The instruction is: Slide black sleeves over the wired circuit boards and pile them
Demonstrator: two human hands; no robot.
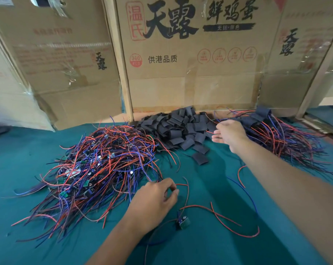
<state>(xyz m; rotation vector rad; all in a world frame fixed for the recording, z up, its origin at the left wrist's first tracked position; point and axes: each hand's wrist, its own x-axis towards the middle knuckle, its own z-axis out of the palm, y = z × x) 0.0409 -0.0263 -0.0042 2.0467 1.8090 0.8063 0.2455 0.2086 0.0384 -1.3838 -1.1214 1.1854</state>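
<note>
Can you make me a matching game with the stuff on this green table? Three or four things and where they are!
Things:
1. pile of bare wired boards
2. heap of black sleeves
3. pile of sleeved boards
4. single board

Places:
A. far right, by the cardboard
B. near the front, just past the left hand
C. left side of the table
D. back middle, against the cardboard box

Pairs: 1-C, 2-D, 3-A, 4-B
</note>
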